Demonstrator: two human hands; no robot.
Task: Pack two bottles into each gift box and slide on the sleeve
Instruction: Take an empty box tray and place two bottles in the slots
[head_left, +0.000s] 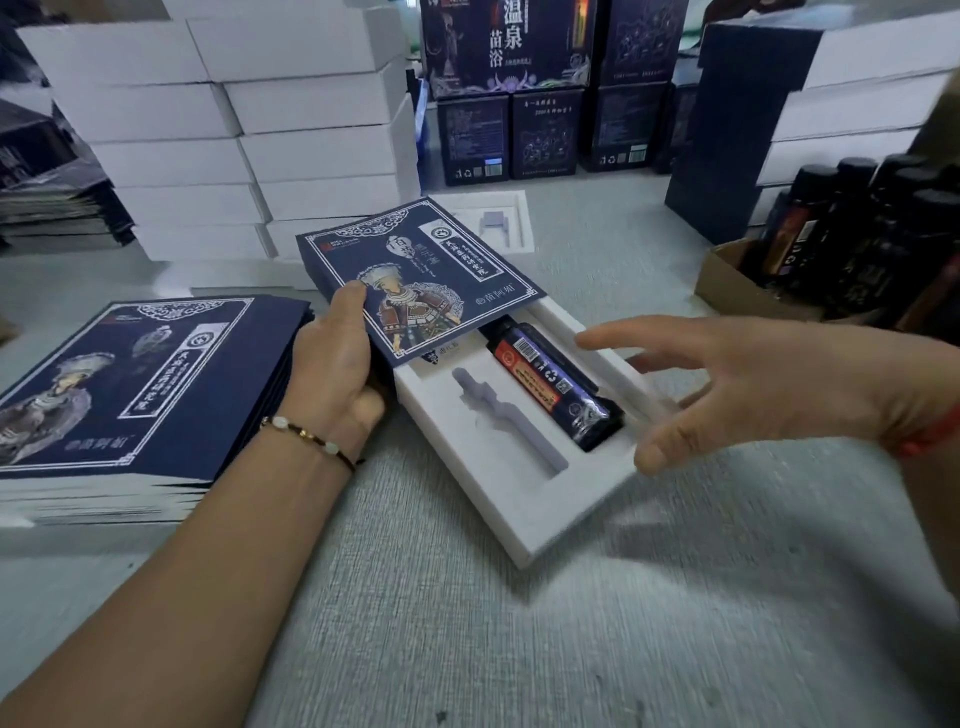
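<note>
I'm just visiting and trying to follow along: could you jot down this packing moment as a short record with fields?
Left hand: gripping the blue sleeve, which sits partway over the white gift box
Right hand: open, empty, beside the box
Box contents: one dark bottle showing; the other slot looks empty
Spare bottles: in a cardboard box, right
More sleeves: stacked flat, left
</note>
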